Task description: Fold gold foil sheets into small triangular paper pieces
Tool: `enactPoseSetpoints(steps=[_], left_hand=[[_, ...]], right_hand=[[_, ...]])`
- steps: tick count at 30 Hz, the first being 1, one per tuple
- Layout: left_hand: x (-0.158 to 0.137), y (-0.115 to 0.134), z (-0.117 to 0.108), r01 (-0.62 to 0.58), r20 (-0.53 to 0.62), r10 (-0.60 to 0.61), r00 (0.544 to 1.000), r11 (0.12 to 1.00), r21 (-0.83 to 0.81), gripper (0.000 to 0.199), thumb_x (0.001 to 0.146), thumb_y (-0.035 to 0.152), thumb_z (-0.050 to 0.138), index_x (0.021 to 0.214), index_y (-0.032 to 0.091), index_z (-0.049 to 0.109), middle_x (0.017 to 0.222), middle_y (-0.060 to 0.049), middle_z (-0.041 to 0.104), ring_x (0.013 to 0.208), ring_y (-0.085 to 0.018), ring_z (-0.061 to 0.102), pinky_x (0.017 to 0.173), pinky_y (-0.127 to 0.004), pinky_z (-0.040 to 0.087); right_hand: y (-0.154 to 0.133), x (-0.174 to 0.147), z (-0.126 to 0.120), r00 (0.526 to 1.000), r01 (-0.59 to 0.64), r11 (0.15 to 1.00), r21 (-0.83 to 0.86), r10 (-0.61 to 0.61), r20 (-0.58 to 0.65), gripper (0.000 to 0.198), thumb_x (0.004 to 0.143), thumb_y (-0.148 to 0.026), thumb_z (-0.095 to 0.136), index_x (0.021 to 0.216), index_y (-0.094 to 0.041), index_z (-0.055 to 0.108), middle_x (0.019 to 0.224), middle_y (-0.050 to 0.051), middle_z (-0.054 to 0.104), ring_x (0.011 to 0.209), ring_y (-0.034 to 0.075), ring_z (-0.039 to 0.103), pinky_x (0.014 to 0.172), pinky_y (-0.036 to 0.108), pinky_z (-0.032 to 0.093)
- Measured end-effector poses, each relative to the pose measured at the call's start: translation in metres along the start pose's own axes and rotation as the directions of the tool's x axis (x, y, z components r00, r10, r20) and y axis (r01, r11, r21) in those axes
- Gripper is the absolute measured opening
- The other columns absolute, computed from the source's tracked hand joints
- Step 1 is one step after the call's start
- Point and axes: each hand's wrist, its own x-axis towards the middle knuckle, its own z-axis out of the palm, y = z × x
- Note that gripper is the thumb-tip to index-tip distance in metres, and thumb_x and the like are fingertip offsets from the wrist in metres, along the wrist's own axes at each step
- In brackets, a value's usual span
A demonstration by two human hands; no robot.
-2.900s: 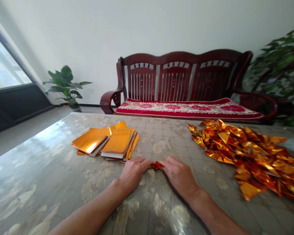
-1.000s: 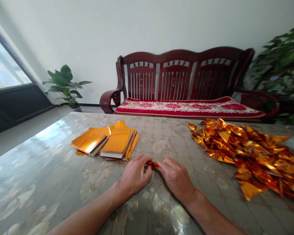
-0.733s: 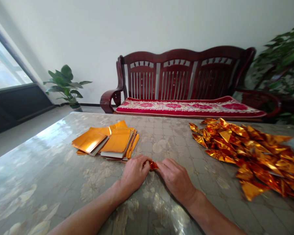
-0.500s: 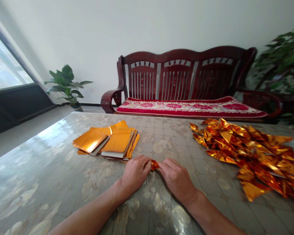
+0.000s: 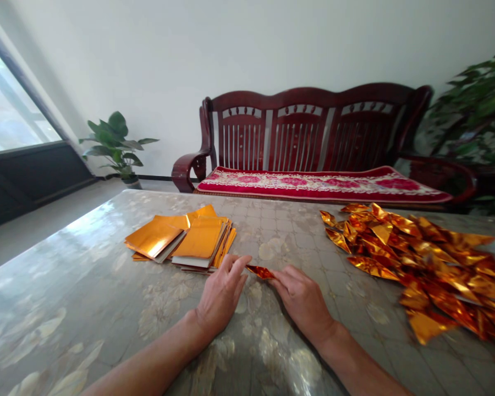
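Note:
Between my hands is a small folded piece of shiny orange-gold foil paper (image 5: 260, 271), pointed at its left end. My right hand (image 5: 301, 297) pinches its right end between thumb and fingers. My left hand (image 5: 223, 291) is open, its fingers apart and stretched toward the paper's left tip, close to it or just touching. Just beyond my left hand lie stacks of flat gold foil paper squares (image 5: 198, 236) with pale undersides. To the right spreads a heap of folded gold foil pieces (image 5: 396, 236).
The patterned, glossy table (image 5: 157, 341) reaches toward a dark red wooden bench (image 5: 299, 132) with a red and white floral cushion (image 5: 325, 184). A potted plant (image 5: 119, 146) stands at the far left, leafy greenery (image 5: 482, 110) at the right.
My left fingers have loosened from the foil paper and spread apart. The piece now shows more of its length, held in my right hand. The view has tilted slightly.

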Motion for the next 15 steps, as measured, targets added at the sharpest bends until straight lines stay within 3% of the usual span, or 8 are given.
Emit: enactPoseSetpoints(steps=[5,9,15], left_hand=[[0.0010,0.0038,0.0019,-0.033,0.067,0.033,0.997,0.999,-0.002,0.037,0.092,0.009,0.043,0.122,0.027,0.052,0.114,-0.005,0.056,0.097,-0.015,0.062,0.084,-0.028,0.054],[0.0015,0.0051,0.0030,-0.040,0.057,0.044,0.997,0.997,-0.069,0.032,0.092,0.008,0.042,0.116,0.024,0.056,0.120,-0.007,0.054,0.103,-0.016,0.061,0.086,-0.027,0.053],[0.0060,0.0019,0.0062,-0.024,0.053,0.032,0.998,0.990,-0.142,0.019,0.095,0.014,0.046,0.109,0.023,0.055,0.105,-0.003,0.061,0.097,-0.015,0.061,0.087,-0.027,0.050]], right_hand=[[0.0010,-0.0010,0.0020,1.000,0.002,1.000,0.021,-0.001,-0.020,0.024,0.098,-0.032,0.049,0.105,-0.025,0.072,0.077,0.002,0.062,0.075,0.015,0.061,0.068,0.023,0.047],[0.0011,-0.0009,0.0018,1.000,-0.006,1.000,0.028,0.006,-0.013,0.025,0.099,-0.033,0.049,0.101,-0.024,0.072,0.077,0.003,0.062,0.076,0.015,0.061,0.069,0.023,0.047],[-0.0010,0.0008,-0.0015,1.000,0.003,0.999,0.051,-0.003,0.011,0.027,0.099,-0.034,0.047,0.103,-0.025,0.072,0.078,0.003,0.062,0.077,0.015,0.061,0.068,0.023,0.047]])
